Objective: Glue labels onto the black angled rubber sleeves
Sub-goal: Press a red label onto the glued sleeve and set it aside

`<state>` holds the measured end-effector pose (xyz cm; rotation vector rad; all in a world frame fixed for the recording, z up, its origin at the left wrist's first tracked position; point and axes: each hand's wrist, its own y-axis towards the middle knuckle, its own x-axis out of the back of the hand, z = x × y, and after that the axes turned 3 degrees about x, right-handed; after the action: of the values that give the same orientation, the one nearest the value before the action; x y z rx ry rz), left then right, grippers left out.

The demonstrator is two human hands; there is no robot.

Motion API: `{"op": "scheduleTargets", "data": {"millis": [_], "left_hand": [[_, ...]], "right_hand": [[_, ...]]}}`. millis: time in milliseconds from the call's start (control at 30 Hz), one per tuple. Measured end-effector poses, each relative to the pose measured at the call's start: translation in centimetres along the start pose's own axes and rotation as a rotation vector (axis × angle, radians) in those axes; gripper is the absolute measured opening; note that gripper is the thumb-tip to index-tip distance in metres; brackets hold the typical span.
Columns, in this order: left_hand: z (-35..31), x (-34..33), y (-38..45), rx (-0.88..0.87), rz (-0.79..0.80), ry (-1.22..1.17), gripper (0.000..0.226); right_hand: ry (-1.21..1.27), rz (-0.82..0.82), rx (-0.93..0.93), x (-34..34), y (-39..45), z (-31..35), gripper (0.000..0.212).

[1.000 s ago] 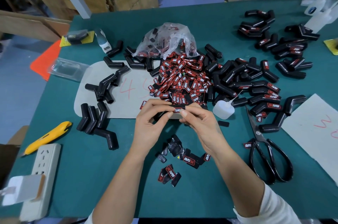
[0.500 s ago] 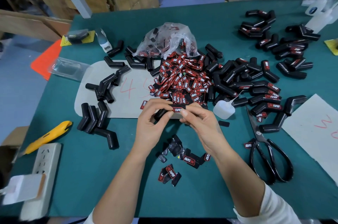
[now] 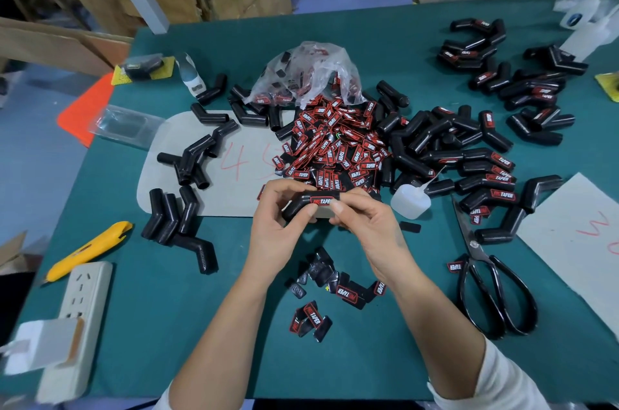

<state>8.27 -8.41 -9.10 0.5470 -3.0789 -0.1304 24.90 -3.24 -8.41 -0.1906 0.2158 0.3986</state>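
Sleeve (image 3: 303, 207) gripped by both hands, above table (image 3: 201, 326).

Matt black rubber sleeves (image 3: 432, 141), glossy red-and-black labels (image 3: 335, 148) and a crinkled clear plastic bag (image 3: 308, 71) lie on matt green cloth (image 3: 201, 326).

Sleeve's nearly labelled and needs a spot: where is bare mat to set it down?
Bare green mat lies between the power strip and the left forearm. Another bare strip lies at the near edge below the loose labels. It is crowded around the label pile, the glue bottle and the scissors.
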Motion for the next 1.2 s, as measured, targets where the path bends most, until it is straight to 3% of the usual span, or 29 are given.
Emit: {"op": "scheduleTargets", "data": {"millis": [300,1200], "left_hand": [[0.77,0.18,0.00,-0.150,0.086,0.212,0.023],[-0.10,-0.33,-0.17,-0.085,0.129,0.181,0.028]], "right_hand": [[-0.054,-0.042,0.088,-0.10,0.09,-0.13,0.009],[-0.128,-0.083,0.031,0.52,0.39,-0.33,0.015]]}}
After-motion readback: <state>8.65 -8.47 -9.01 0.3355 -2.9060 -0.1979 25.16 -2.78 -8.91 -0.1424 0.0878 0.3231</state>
